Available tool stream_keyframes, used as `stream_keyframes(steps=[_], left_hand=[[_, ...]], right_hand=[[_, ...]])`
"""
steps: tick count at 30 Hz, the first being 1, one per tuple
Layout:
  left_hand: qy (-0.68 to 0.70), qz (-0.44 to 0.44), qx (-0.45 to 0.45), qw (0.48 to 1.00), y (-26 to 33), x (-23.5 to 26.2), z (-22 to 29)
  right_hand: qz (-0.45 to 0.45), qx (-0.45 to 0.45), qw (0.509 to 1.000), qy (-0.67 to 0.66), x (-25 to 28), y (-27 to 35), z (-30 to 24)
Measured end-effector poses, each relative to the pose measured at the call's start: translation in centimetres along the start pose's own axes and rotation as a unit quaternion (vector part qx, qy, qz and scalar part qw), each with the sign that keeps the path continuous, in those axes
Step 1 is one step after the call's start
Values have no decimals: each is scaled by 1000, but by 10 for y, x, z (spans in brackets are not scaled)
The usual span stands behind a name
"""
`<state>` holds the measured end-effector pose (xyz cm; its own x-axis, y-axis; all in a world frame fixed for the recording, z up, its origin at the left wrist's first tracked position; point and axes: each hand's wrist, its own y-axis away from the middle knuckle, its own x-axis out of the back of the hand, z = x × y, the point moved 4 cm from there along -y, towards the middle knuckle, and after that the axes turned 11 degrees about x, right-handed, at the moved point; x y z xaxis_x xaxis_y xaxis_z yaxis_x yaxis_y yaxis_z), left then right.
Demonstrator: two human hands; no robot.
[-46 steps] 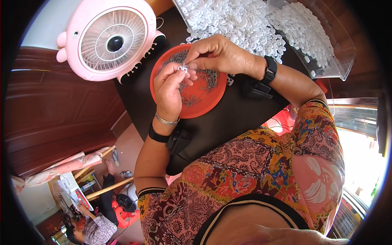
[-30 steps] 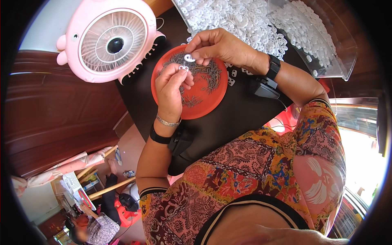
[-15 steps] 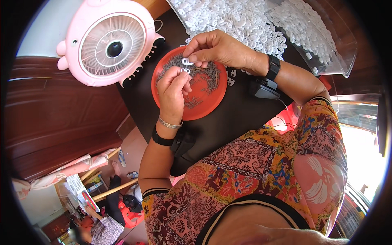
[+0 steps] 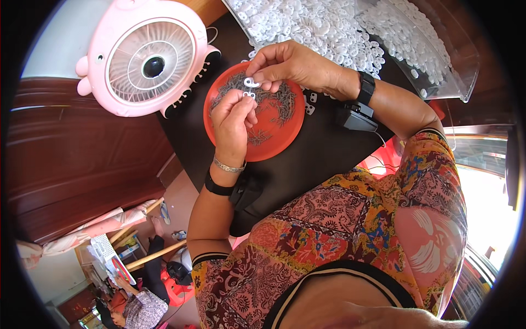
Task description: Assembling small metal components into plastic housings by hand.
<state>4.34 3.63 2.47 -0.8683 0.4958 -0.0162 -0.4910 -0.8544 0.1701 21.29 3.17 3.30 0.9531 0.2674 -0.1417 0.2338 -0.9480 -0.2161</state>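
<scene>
Above a round red plate (image 4: 268,143) with many small grey screws (image 4: 284,107), both my hands work close together. My left hand (image 4: 233,118) is closed, pinching a small white plastic piece with two holes (image 4: 249,95) between thumb and forefinger. Just above it, my right hand (image 4: 279,67) pinches a white oval plastic piece with holes (image 4: 251,83). The two pieces are very close; whether they touch I cannot tell. Both wrists wear black straps with small devices.
A big heap of white oval pieces (image 4: 307,30) lies at the far side, partly in a clear tray (image 4: 464,90). A few white pieces (image 4: 310,108) sit right of the plate on the dark table (image 4: 312,148). A pink fan (image 4: 143,60) stands left. Another person (image 4: 143,307) is at lower left.
My hands hold nearly the same pose; the white oval piece in my right hand has tilted slightly. At lower left, the other person has shifted a little.
</scene>
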Motion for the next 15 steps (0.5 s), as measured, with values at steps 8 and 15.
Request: stream_keyframes(steps=[8,15], left_hand=[[-25,-4,-3,1000,1,1,1],[-14,-2,5,1000,1,1,-1]], right_hand=[[-8,17,1000,19,-4,2,-3],[-24,55,993,99,-11,6,-9]])
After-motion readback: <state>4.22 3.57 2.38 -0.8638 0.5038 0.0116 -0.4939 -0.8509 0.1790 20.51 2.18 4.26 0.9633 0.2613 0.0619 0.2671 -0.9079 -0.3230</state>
